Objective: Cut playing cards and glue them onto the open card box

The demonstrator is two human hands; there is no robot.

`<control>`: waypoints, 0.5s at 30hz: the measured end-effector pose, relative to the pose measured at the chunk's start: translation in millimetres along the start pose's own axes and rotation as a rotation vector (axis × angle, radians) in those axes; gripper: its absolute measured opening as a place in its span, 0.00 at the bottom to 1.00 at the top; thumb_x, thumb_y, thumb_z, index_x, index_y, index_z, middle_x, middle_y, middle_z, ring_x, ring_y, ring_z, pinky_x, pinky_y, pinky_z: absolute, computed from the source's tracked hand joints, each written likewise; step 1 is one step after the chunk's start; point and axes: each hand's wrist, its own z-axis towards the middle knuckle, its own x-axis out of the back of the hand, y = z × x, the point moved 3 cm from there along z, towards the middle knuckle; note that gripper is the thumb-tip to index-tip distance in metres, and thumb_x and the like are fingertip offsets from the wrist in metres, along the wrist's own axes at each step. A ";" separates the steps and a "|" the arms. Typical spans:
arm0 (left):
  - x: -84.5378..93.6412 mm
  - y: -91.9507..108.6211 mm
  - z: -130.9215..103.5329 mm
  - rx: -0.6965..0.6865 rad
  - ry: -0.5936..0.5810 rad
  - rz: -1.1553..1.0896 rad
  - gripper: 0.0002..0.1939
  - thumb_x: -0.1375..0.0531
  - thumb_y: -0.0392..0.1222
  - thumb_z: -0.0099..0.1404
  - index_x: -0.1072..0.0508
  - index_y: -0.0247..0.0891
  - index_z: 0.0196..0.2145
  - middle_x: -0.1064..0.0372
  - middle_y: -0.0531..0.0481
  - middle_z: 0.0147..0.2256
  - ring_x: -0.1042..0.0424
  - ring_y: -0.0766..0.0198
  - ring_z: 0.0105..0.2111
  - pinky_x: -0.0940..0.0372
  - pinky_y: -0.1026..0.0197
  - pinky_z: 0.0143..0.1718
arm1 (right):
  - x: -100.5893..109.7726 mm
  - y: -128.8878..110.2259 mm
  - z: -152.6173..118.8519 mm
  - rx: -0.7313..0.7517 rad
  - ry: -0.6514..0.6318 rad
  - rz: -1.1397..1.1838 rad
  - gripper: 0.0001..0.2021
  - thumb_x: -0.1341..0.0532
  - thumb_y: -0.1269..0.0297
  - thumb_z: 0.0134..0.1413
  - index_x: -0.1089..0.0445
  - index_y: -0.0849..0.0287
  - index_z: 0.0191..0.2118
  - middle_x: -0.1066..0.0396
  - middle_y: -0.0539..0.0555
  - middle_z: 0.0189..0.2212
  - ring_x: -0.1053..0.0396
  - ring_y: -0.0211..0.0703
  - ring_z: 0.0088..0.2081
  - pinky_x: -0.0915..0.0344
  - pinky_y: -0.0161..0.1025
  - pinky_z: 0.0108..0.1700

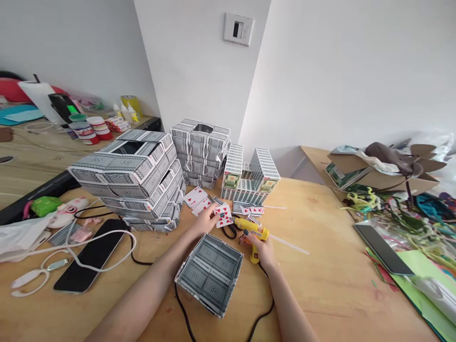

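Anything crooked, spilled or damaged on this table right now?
The left card stack looks askew: its tiers sit unevenly, with gaps between. A white cable loops untidily across the left phone. Loose cards lie scattered by the left hand. I see no spill.

1. Single view: head cam, worn by the person, looking forward and down over the table (320, 294).
2. Near end: forearms come in from the bottom edge; left hand (209, 220) and right hand (261, 246) near mid-frame, patterned box (211, 273) closer to the cam than both hands.
3. Far end: faces the pale wall (331, 85), wall plate (238, 29) high up.
4. Wide framing: side table (21, 161) at left edge, open carton (418, 183) at right.
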 end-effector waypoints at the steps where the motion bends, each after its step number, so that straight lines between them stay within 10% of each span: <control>1: 0.7 0.7 -0.2 0.008 0.009 0.018 0.14 0.49 0.39 0.57 0.38 0.37 0.42 0.32 0.48 0.35 0.33 0.60 0.35 0.37 0.59 0.38 | 0.6 1.2 0.4 0.002 0.000 -0.010 0.11 0.37 0.58 0.42 0.28 0.60 0.32 0.26 0.53 0.26 0.29 0.43 0.29 0.33 0.42 0.38; 15: 7.9 5.2 -7.8 0.033 0.100 -0.139 0.19 0.50 0.37 0.56 0.44 0.37 0.47 0.33 0.47 0.37 0.32 0.61 0.34 0.37 0.59 0.38 | 3.6 14.4 4.4 0.034 0.103 -0.030 0.12 0.36 0.57 0.40 0.29 0.59 0.30 0.27 0.51 0.23 0.30 0.41 0.25 0.33 0.39 0.32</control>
